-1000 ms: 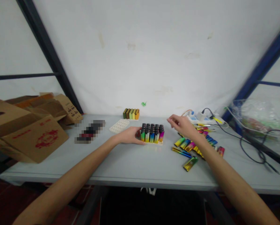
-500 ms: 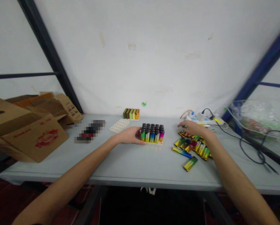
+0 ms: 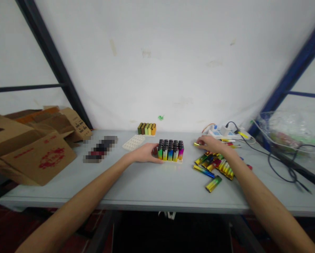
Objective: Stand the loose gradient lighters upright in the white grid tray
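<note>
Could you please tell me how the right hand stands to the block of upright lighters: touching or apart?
Apart. The head view shows bare table between the right hand and the upright lighters.

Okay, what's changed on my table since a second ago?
Your right hand moved rightward to the loose lighters and now appears to hold a gold lighter at its fingertips. Your left hand is still curved at the left end of the standing lighters, which stayed put, as did the pale tray.
</note>
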`<state>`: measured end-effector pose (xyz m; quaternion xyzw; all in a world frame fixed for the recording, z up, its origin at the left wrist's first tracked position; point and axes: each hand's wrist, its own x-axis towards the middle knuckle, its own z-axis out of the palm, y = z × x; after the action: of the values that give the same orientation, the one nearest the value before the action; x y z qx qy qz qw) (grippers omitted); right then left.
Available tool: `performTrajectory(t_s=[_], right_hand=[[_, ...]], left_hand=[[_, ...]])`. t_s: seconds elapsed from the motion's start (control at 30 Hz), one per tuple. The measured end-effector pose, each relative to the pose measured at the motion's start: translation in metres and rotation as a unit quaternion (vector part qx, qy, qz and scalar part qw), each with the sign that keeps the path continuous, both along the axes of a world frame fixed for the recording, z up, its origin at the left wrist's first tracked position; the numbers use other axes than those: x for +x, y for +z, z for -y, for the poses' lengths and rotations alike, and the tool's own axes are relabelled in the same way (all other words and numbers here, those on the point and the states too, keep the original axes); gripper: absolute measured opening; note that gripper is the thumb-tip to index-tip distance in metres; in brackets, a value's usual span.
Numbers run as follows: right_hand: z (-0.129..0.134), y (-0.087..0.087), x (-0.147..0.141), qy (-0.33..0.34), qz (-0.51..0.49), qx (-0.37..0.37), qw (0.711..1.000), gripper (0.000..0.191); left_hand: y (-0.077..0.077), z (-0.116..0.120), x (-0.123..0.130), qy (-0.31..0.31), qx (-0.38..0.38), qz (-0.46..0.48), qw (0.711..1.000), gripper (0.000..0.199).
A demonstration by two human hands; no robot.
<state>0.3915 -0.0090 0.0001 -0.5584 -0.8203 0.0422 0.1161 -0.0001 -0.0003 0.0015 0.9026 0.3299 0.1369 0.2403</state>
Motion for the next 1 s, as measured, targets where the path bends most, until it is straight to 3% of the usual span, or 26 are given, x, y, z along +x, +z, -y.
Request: performTrajectory(t_s=[0.1,0.27,0.43,0.67,0.87,1.0], right_hand=[[0.002,0.003,-0.009,0.001,-0.052,0.057,0.997,0.024],[0.013,0.016,-0.026,0.010,-0.129,0.051,0.990,0.041],[0.021,0.026,-0.042,0.024,-0.187,0.125,0.974,0.047],[0.031,0.034,-0.055,0.023,-0.278,0.108,0.954,0.043],[0.037,0.042,-0.065,0.016,-0.311,0.073,0.948,0.051],[0.042,0.045,-0.071,0.067,-0.316,0.049,0.945,0.058]], left_hand=[[0.000,0.000,0.000,0.005,0.009,-0.008,1.000,0.066],[0.001,0.000,0.000,0.010,0.014,-0.017,1.000,0.067],[0.001,0.000,0.000,0.005,0.012,-0.010,1.000,0.065],[0.002,0.001,0.000,0.014,0.011,-0.013,1.000,0.065],[0.000,0.001,0.000,0.009,0.008,-0.003,1.000,0.068],[-0.001,0.000,0.000,0.008,0.008,-0.001,1.000,0.067]])
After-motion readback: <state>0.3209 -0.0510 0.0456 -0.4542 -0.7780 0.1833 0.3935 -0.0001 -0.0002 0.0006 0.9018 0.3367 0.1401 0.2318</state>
